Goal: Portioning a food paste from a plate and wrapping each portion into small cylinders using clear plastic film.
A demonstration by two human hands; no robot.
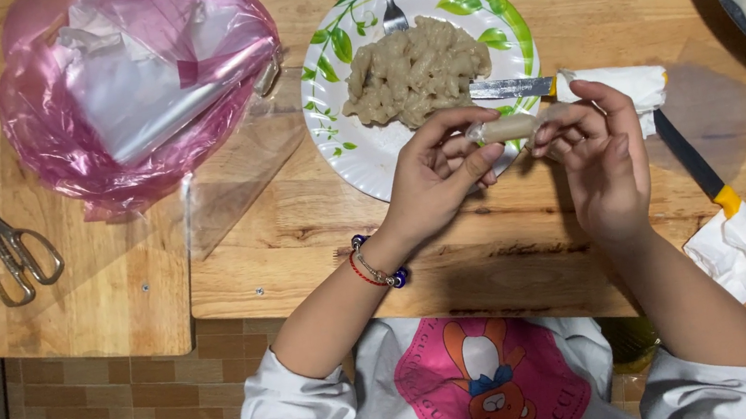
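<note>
Over the plate (355, 149) rim, you are pinching the roll (509, 128) lengthwise, left hand (435, 181) and right hand (601, 153) clamping opposite ends

Warm, fairly bright indoor light falls from above on the counter (303, 268), with soft shadows beneath the hands. Glare streaks the pink bag (132, 88) and the white plate (365, 152). Focus is sharp mid-frame; the corners darken, and the floor (100, 413) below is dim.
</note>
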